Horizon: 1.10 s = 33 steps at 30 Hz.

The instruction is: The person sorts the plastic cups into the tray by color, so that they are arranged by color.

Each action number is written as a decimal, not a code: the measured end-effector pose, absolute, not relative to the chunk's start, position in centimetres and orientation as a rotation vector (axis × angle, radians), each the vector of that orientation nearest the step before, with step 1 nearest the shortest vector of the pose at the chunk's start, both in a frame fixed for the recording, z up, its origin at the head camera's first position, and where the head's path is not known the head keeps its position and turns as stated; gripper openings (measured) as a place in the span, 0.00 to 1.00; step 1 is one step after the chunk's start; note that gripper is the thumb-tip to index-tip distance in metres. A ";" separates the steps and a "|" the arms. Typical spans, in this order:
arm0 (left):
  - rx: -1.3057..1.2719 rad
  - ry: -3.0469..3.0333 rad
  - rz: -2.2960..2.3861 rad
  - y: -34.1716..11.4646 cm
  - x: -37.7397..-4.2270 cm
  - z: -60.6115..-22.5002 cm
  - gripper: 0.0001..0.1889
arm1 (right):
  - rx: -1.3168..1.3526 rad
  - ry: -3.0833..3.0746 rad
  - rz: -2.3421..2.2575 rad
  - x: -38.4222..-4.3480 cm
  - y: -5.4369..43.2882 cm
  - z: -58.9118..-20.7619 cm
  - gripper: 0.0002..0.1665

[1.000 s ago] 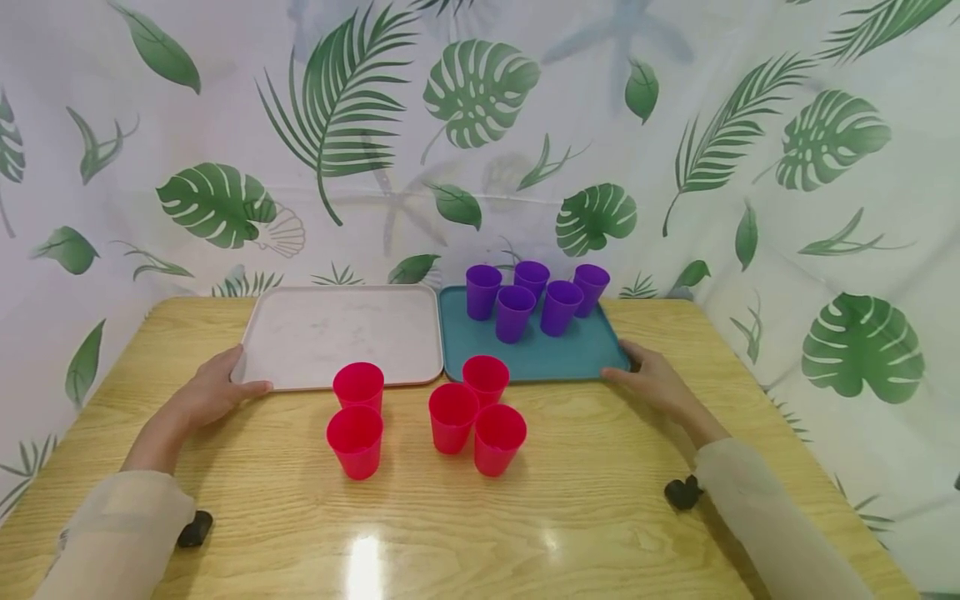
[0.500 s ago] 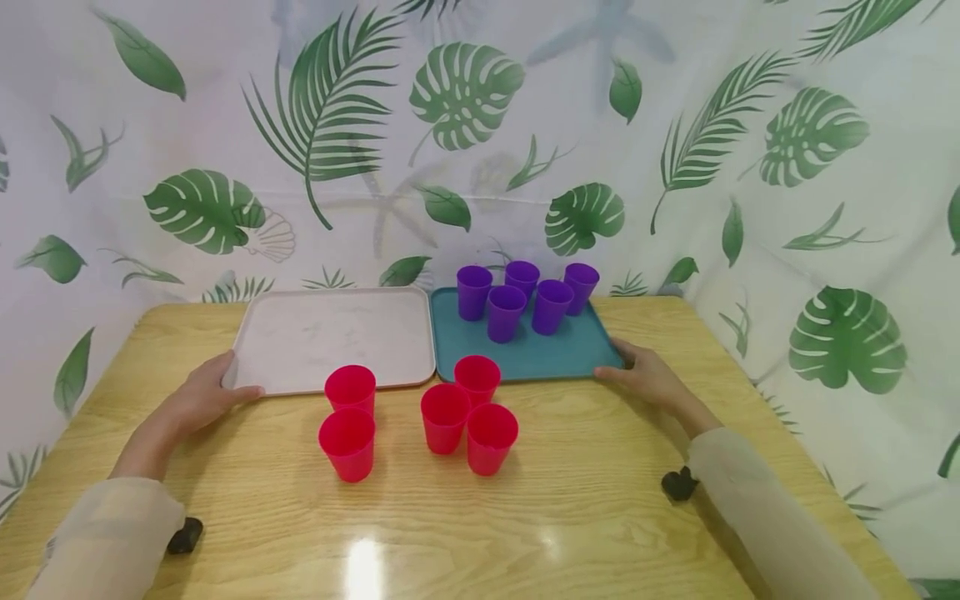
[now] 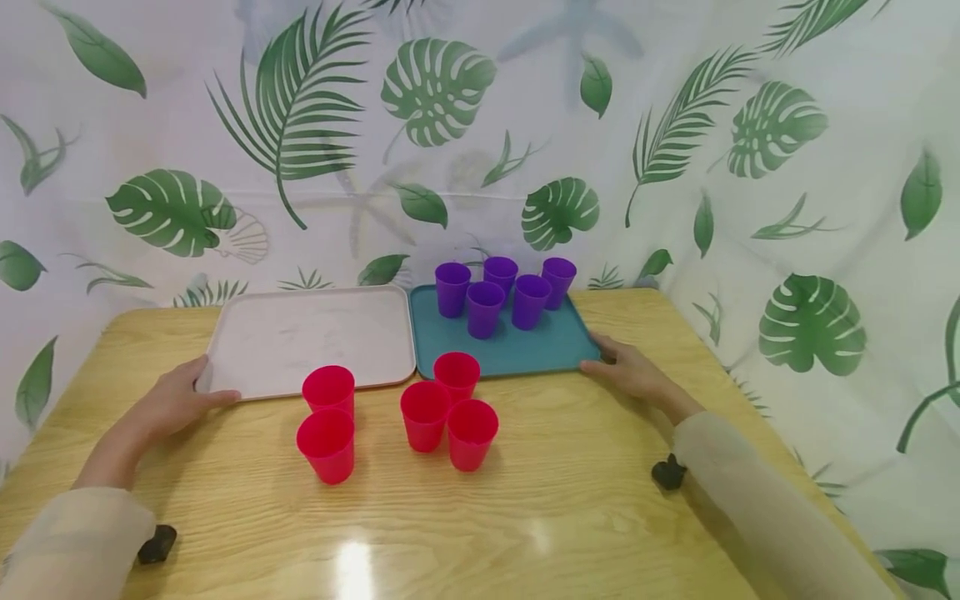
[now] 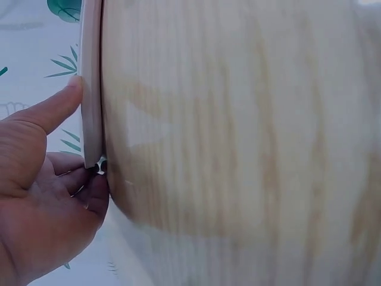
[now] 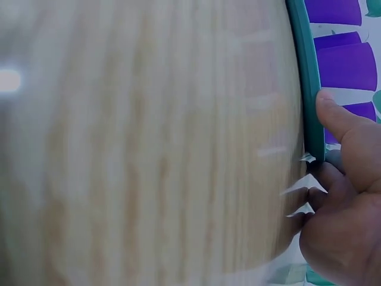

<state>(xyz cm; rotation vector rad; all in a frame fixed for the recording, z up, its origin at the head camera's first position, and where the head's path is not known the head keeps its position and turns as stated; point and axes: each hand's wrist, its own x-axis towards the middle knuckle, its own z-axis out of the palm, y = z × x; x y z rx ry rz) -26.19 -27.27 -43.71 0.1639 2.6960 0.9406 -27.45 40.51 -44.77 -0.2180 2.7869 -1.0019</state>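
My left hand grips the near left corner of a white tray. In the left wrist view the thumb lies on its rim and the fingers curl by the corner. Against the white tray's right side lies a teal tray, its near right corner held by my right hand. The right wrist view has that thumb on the teal rim, the other fingers bent at the corner. Several upright purple cups stand on the teal tray; the white tray bears nothing.
Several red cups stand on the wooden table in front of the trays: a pair on the left and a cluster of three to its right. A leaf-patterned cloth hangs behind the table.
The head view has turned a little to the right, so everything sits further left in it. Both hands keep their hold on the tray corners; trays and cups stay in place.
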 end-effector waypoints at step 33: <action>0.690 2.638 1.294 -18.9 -19.7 -37.9 0.37 | -0.183 2.742 -1.091 -27.3 40.5 -44.9 0.49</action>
